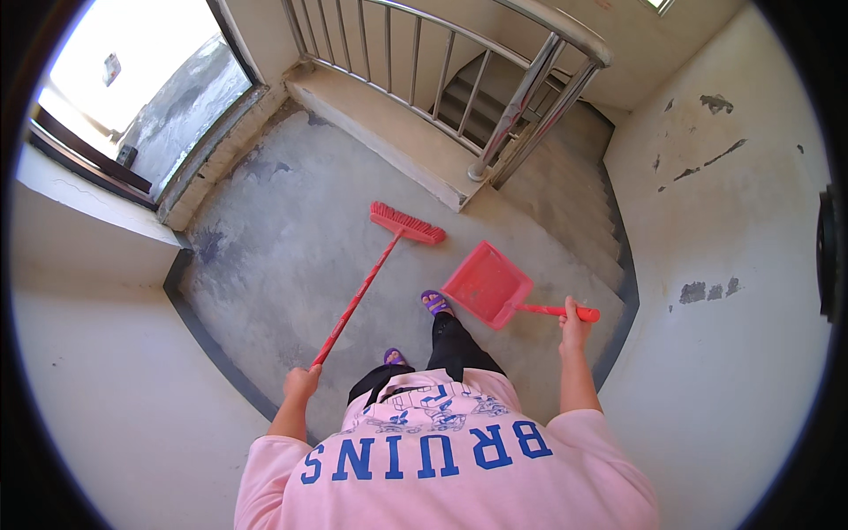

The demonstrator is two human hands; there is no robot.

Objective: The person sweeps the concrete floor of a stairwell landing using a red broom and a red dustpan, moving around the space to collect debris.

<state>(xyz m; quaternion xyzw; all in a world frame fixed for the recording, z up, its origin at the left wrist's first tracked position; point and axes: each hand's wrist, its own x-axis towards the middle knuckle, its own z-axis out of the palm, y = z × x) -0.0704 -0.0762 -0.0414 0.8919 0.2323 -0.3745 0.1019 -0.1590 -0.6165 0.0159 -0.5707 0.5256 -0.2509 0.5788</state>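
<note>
My left hand grips the lower end of the long red handle of a broom. The broom's red bristle head lies on the concrete floor ahead of me, its bristles facing away. My right hand is closed around the short handle of a red dustpan, near the handle's end. The pan is held beside my forward foot, its inside facing up and its front edge towards the broom head. Whether it touches the floor I cannot tell. A few small specks show inside it.
A metal railing stands on a low concrete curb ahead. Stairs lead down on the right, and a further flight shows behind the railing. A doorway with a raised sill opens at the left. Walls flank both sides.
</note>
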